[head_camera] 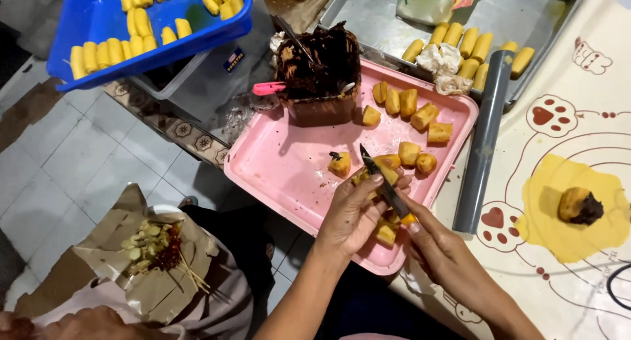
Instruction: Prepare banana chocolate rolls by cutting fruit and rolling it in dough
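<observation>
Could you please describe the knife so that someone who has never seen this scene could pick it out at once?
Start at the pink tray in the middle, which holds fried golden pieces. At its near edge, the left hand grips one piece while the right hand works the knife against it. It is the only thin dark blade among rounded yellow lumps.

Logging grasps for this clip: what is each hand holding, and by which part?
The right hand holds a knife by its handle, blade up over the pink tray. The left hand grips a yellow-brown food piece around its lower end.
</observation>
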